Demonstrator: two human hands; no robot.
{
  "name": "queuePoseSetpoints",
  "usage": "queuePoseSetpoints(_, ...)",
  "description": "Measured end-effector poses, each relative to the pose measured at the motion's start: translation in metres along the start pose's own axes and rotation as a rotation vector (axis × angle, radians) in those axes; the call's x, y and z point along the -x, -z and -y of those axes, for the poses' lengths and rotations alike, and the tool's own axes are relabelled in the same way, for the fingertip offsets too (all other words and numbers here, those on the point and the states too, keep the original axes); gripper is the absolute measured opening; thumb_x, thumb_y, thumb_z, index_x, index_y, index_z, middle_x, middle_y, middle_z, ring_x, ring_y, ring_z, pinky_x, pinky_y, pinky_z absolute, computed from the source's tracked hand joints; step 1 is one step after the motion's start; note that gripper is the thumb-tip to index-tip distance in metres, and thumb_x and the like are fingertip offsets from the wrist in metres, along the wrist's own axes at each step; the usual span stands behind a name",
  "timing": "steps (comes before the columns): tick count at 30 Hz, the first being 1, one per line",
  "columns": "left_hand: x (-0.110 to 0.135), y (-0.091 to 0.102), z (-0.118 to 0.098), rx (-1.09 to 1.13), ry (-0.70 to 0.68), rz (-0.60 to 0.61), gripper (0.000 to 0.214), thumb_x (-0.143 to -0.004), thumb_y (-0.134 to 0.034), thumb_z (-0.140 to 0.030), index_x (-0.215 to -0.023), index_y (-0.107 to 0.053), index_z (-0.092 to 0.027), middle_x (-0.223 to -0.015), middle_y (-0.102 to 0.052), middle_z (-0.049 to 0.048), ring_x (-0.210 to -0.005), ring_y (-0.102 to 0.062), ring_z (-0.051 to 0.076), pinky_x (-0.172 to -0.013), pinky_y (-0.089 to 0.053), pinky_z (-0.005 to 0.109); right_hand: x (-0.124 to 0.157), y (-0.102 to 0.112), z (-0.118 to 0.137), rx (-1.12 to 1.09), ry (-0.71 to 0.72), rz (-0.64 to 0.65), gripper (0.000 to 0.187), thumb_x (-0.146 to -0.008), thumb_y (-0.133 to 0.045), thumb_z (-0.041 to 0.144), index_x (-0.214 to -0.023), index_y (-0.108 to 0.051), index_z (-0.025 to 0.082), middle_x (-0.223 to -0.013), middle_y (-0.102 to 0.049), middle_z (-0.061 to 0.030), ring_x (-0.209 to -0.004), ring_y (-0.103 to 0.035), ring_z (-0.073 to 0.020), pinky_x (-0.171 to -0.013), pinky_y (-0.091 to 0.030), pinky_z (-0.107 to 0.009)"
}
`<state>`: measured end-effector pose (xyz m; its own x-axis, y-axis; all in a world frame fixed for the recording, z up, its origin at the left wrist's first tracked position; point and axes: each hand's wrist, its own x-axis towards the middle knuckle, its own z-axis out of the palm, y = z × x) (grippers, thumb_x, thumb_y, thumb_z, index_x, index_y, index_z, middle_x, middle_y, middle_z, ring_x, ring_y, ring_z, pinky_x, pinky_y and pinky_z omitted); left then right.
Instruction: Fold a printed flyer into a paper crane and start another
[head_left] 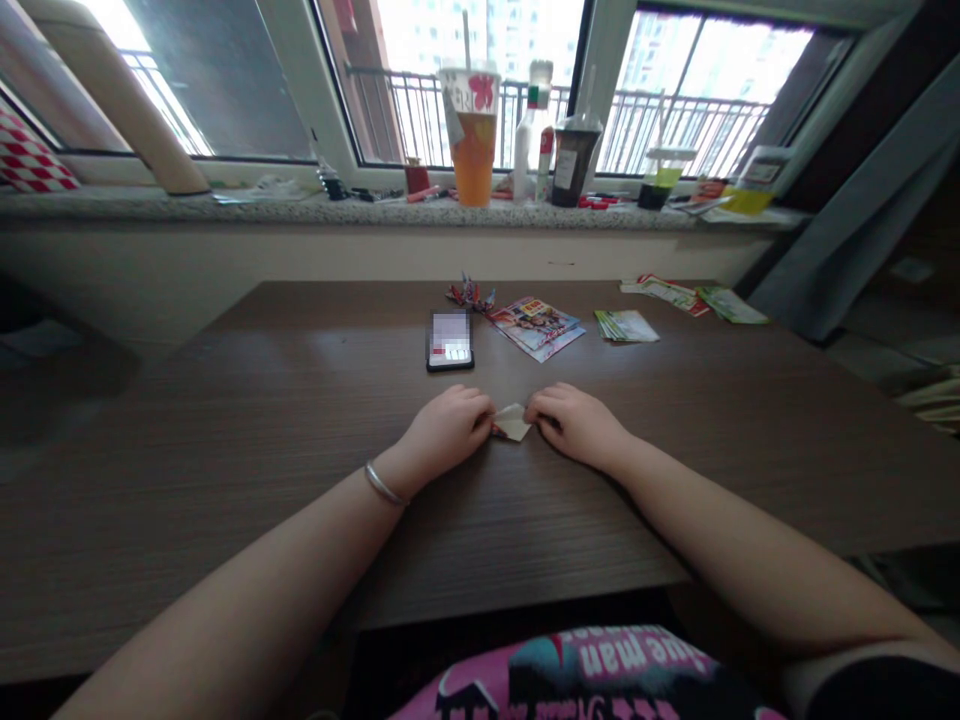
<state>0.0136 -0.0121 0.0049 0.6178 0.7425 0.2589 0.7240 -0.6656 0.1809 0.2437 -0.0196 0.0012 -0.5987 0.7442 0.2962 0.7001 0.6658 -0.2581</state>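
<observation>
A small folded piece of paper (pixel 513 423), pale with a bit of reddish print at its left end, lies low over the table between my hands. My left hand (pixel 452 425), with a silver bangle on the wrist, pinches its left side. At its right corner, the curled fingers of my right hand (pixel 576 422) grip the edge. My fingertips hide both ends of the paper. Just beyond my left hand lies a phone (pixel 450 340) with its screen lit. Behind it sits a pointed, colourful folded-paper piece (pixel 471 293).
Printed colour sheets (pixel 536 325) lie past my hands on the brown table (pixel 300 400). Farther right are a small stack of cards (pixel 626 326) and several more leaflets (pixel 675 293). Drink cups (pixel 474 150) and bottles (pixel 525 140) line the windowsill (pixel 337 210).
</observation>
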Motion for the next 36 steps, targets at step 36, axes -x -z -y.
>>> queuePoseSetpoints(36,0.0,-0.006,0.003,0.079,0.021,-0.054,0.016,-0.086,-0.06,-0.033,-0.085,-0.065,-0.018,-0.094,-0.061,0.0059,-0.09,-0.053,0.02,-0.081,-0.042,0.033,-0.006,-0.007,-0.008,-0.149,-0.144,-0.038,0.007,-0.08,-0.068,0.025,-0.076,-0.066,0.019,-0.074,-0.064,-0.0007,-0.074,-0.053,-0.0153,-0.072,-0.038,-0.028)
